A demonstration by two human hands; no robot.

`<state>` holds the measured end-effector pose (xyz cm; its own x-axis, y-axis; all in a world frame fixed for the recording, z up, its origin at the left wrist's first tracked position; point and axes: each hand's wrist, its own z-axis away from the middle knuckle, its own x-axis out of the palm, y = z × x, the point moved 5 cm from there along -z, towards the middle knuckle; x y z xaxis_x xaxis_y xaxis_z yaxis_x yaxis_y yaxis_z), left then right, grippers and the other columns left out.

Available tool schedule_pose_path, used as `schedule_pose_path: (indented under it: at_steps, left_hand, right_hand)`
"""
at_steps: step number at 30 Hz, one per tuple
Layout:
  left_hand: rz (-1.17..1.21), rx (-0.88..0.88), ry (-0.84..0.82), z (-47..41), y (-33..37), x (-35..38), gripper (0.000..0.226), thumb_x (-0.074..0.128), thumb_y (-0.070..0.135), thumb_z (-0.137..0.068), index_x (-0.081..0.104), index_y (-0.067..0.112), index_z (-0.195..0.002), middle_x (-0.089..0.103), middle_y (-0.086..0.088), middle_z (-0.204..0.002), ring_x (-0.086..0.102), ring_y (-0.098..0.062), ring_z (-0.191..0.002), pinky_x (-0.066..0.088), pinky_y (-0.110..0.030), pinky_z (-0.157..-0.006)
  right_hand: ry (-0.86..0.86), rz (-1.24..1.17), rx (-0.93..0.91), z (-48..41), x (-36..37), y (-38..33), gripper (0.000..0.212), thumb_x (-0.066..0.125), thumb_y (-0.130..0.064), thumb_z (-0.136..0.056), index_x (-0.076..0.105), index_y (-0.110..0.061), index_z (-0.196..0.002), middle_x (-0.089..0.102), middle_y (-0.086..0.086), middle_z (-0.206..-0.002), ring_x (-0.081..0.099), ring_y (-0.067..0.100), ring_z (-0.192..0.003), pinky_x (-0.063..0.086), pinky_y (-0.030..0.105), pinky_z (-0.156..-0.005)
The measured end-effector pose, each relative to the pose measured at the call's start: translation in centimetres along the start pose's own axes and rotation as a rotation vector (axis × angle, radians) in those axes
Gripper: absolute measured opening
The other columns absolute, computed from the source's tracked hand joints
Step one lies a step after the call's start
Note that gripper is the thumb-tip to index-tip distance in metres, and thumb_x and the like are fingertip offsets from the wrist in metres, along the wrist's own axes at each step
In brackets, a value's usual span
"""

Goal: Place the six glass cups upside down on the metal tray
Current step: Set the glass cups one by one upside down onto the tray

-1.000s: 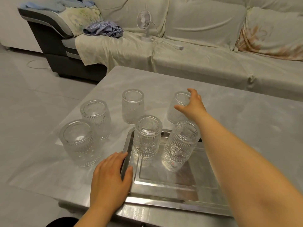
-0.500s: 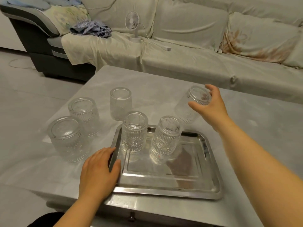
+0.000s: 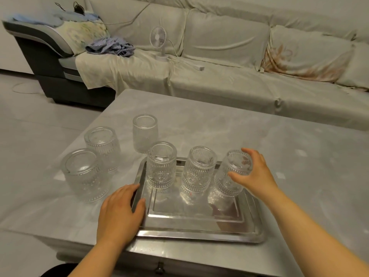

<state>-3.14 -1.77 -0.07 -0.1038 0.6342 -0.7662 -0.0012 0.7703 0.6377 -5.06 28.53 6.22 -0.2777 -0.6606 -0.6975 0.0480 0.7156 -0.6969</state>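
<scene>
A metal tray [image 3: 197, 226] lies near the table's front edge. Two ribbed glass cups stand upside down on its far side: one at the left [image 3: 161, 166], one in the middle [image 3: 197, 169]. My right hand [image 3: 253, 173] grips a third cup [image 3: 229, 175], bottom up and slightly tilted, at the tray's far right; I cannot tell whether it rests on the tray. My left hand [image 3: 119, 212] lies flat on the tray's left rim, fingers apart. Three more cups stand on the table left of the tray: a far one [image 3: 145, 132], a middle one [image 3: 102, 147] and a near one [image 3: 84, 174].
The grey marble table [image 3: 259, 136] stretches far and right of the tray. Behind it is a covered sofa [image 3: 219, 76] with a small white fan [image 3: 158, 43] and crumpled clothes [image 3: 110, 47]. Grey floor lies to the left.
My right hand took the far-right cup off the table, lifted it and brought it bottom up to the tray's far right corner. My left hand stayed on the tray's rim.
</scene>
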Motion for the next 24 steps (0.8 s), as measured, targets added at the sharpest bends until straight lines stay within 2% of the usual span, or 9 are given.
schedule_pose_path:
  at_steps: [11,14,17,21,24]
  left_hand:
    - [0.042,0.012,0.035,0.0,0.1,0.0,0.041,0.056,0.024,-0.082,0.049,0.018,-0.122,0.061,-0.005,-0.121,0.053,-0.026,-0.11,0.039,-0.043,-0.098]
    - [0.086,-0.007,0.027,0.2,0.0,-0.1,0.041,0.054,0.024,-0.084,0.047,0.018,-0.124,0.059,-0.005,-0.123,0.052,-0.026,-0.112,0.039,-0.043,-0.099]
    - [0.182,-0.014,0.02,0.8,-0.3,-0.7,0.032,0.053,0.019,-0.085,0.053,0.015,-0.117,0.062,-0.007,-0.118,0.054,-0.023,-0.105,0.041,-0.038,-0.092]
    - [0.12,-0.01,0.022,1.8,-2.0,-2.0,0.025,0.055,0.018,-0.084,0.06,0.015,-0.109,0.063,-0.003,-0.115,0.055,-0.022,-0.104,0.04,-0.033,-0.089]
    - [0.069,-0.053,0.09,2.5,-4.0,-3.7,0.02,0.06,0.012,-0.081,0.065,0.011,-0.1,0.067,-0.008,-0.11,0.057,-0.027,-0.104,0.041,-0.038,-0.09]
  right_hand:
    - [-0.059,-0.006,0.021,0.1,0.5,0.4,0.068,0.071,-0.022,-0.07,0.034,-0.02,-0.127,0.035,0.009,-0.131,0.037,0.012,-0.103,0.03,0.025,-0.091]
    - [-0.056,-0.027,0.045,0.1,0.0,0.1,0.066,0.069,-0.026,-0.072,0.034,-0.019,-0.128,0.034,0.01,-0.135,0.038,0.02,-0.117,0.03,0.034,-0.101]
    - [-0.01,-0.009,0.024,0.0,-1.1,-1.4,0.063,0.066,-0.031,-0.073,0.036,-0.018,-0.127,0.035,0.01,-0.136,0.035,0.025,-0.125,0.031,0.044,-0.105]
    - [-0.025,0.042,-0.075,-0.6,-0.9,-4.9,0.059,0.065,-0.029,-0.074,0.038,-0.017,-0.126,0.039,0.008,-0.135,0.036,0.023,-0.123,0.032,0.039,-0.101]
    - [0.006,0.115,-0.157,-1.4,0.2,-8.3,0.057,0.065,-0.029,-0.075,0.041,-0.016,-0.125,0.041,0.008,-0.134,0.035,0.025,-0.124,0.03,0.036,-0.101]
